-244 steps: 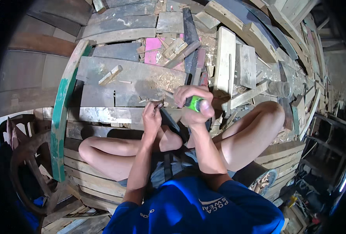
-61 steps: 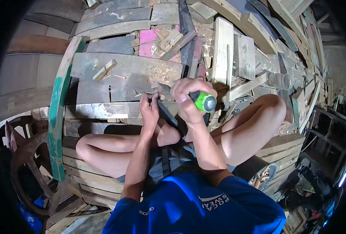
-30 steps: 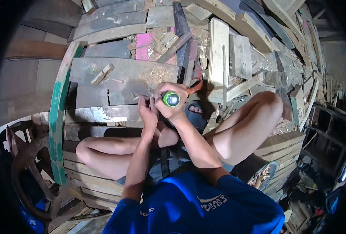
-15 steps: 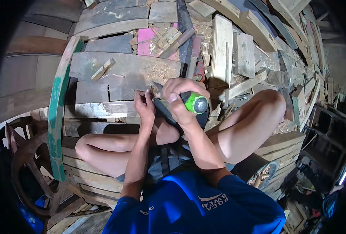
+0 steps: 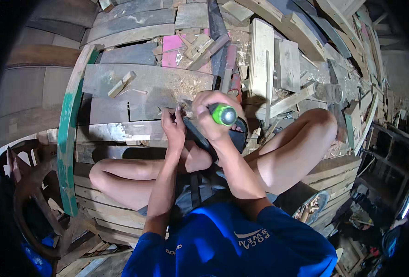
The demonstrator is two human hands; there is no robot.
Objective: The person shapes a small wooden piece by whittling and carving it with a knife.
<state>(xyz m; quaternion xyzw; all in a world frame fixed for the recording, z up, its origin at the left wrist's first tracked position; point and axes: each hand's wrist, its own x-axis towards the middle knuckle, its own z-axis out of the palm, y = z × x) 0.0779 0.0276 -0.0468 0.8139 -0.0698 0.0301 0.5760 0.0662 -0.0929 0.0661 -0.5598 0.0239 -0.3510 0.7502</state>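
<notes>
My right hand point(image 5: 211, 111) is wrapped round a green-and-black handled tool point(image 5: 218, 113), whose round grey end cap faces up toward me. A short dark tip shows left of these fingers, but most of the tool's working end is hidden. Just to the left, my left hand point(image 5: 172, 122) has its thumb and fingers pinched together over the boards. What it holds, if anything, is too small to make out. Beneath the hands lies a wide grey plank point(image 5: 149, 76) with wood shavings point(image 5: 188, 85) scattered at its right end.
A loose wood block point(image 5: 122, 84) lies on the plank. Beyond it are wood offcuts point(image 5: 202, 50) near a pink sheet point(image 5: 171, 48). A green-painted board point(image 5: 68, 138) runs along the left. On the right stand a pale plank point(image 5: 261, 60), a clear jar point(image 5: 329, 93) and a bucket of scraps point(image 5: 322, 201).
My right hand has turned a little, and the tool's capped end has shifted left and slightly away from me. My left hand has barely moved, staying pinched.
</notes>
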